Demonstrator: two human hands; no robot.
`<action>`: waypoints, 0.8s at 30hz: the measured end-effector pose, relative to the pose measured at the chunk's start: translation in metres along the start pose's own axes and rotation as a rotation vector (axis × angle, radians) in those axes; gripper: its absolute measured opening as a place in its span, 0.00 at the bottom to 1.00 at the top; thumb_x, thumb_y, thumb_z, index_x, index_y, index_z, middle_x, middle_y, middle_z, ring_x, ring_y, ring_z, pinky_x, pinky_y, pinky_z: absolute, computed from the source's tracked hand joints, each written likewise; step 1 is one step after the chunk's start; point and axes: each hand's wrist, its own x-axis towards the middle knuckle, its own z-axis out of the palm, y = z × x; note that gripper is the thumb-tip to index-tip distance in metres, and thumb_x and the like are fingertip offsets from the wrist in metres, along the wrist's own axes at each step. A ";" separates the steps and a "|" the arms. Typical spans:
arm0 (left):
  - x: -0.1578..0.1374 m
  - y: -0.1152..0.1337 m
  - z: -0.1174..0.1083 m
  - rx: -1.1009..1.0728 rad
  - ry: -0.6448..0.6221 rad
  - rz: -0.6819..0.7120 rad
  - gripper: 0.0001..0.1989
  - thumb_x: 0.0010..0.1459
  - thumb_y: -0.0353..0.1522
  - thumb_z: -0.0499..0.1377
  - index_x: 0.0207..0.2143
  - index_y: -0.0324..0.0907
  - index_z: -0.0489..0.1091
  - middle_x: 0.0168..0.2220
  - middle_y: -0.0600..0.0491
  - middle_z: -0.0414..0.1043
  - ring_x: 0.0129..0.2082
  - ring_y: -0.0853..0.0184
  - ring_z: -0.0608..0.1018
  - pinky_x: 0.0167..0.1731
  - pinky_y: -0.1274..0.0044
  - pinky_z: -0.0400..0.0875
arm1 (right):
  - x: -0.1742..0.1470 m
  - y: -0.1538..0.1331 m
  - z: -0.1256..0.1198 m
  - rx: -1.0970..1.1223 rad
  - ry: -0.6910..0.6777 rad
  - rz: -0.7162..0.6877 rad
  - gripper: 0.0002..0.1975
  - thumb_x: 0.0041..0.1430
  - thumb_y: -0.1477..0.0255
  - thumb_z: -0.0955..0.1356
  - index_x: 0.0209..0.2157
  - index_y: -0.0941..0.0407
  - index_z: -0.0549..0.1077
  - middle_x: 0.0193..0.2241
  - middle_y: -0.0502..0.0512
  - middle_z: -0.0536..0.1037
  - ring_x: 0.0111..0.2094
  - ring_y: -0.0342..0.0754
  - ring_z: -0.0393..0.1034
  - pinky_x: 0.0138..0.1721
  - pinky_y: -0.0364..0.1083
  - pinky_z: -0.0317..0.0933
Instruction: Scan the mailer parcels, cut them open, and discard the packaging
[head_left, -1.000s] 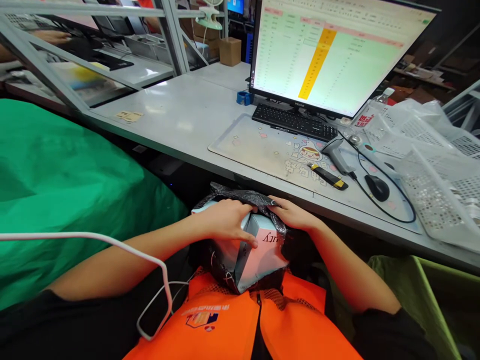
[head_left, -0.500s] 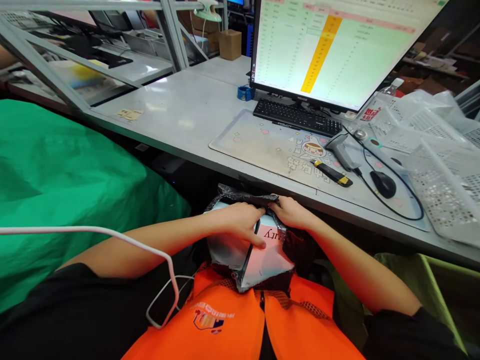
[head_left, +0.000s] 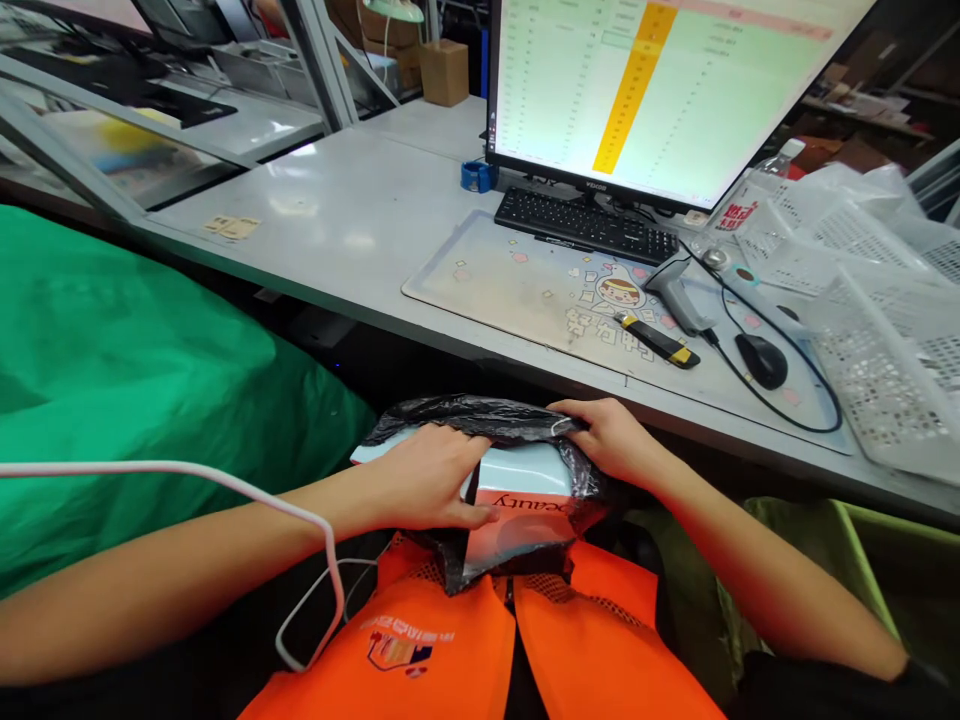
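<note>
Close to my body, a torn black plastic bag (head_left: 480, 415) lies around light blue and pink boxes. The right one, a box (head_left: 525, 500) with "beauty" printed on it, faces me upside down. My left hand (head_left: 442, 475) grips the other box, its thumb resting at the gap between the two; that box is mostly covered by the hand. Farther right, my right hand (head_left: 611, 435) has its fingers closed on the bag's edge and holds it away from the boxes.
On the desk mat lie a box cutter (head_left: 658, 340), a barcode scanner (head_left: 679, 295), a mouse (head_left: 761, 360) and a keyboard (head_left: 585, 225) below the monitor (head_left: 675, 90). White plastic baskets (head_left: 885, 370) stand right. A white cable (head_left: 225, 480) arcs over my left arm.
My right hand has pulled the bag's edge to the right, widening the opening. More of the printed box shows. My left hand has shifted left with the other box.
</note>
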 end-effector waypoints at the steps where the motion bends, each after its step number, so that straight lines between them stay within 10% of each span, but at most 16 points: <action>1: 0.000 -0.004 0.002 -0.012 -0.007 -0.026 0.28 0.59 0.51 0.65 0.50 0.38 0.75 0.48 0.39 0.81 0.49 0.43 0.82 0.49 0.61 0.76 | -0.010 -0.002 0.002 -0.036 0.050 0.040 0.20 0.66 0.66 0.68 0.58 0.48 0.79 0.52 0.55 0.82 0.53 0.58 0.76 0.60 0.56 0.67; 6: 0.004 -0.018 0.011 -0.109 0.098 -0.012 0.30 0.65 0.45 0.61 0.66 0.43 0.68 0.66 0.46 0.71 0.60 0.53 0.76 0.56 0.71 0.72 | -0.045 -0.004 0.026 -0.027 0.339 0.071 0.32 0.66 0.47 0.67 0.65 0.49 0.72 0.66 0.61 0.68 0.69 0.64 0.58 0.70 0.63 0.55; 12: 0.008 -0.006 0.010 0.011 0.049 0.069 0.38 0.61 0.49 0.65 0.66 0.37 0.67 0.63 0.37 0.72 0.59 0.45 0.77 0.56 0.67 0.71 | -0.027 0.047 0.057 0.340 0.562 0.210 0.24 0.68 0.48 0.63 0.42 0.55 0.77 0.40 0.58 0.79 0.45 0.54 0.72 0.51 0.51 0.66; 16: 0.004 0.010 0.013 0.142 0.090 0.236 0.36 0.61 0.52 0.65 0.61 0.37 0.68 0.55 0.38 0.76 0.52 0.46 0.79 0.49 0.64 0.71 | -0.012 0.076 0.074 0.517 0.408 0.359 0.30 0.58 0.40 0.64 0.22 0.54 0.66 0.22 0.53 0.69 0.30 0.50 0.65 0.33 0.48 0.63; 24: -0.009 0.020 0.016 0.289 0.239 0.486 0.35 0.54 0.51 0.72 0.52 0.36 0.69 0.44 0.45 0.75 0.42 0.52 0.75 0.47 0.62 0.65 | -0.005 0.067 0.101 0.518 0.169 0.358 0.23 0.61 0.50 0.67 0.30 0.56 0.79 0.25 0.55 0.77 0.34 0.55 0.72 0.38 0.52 0.70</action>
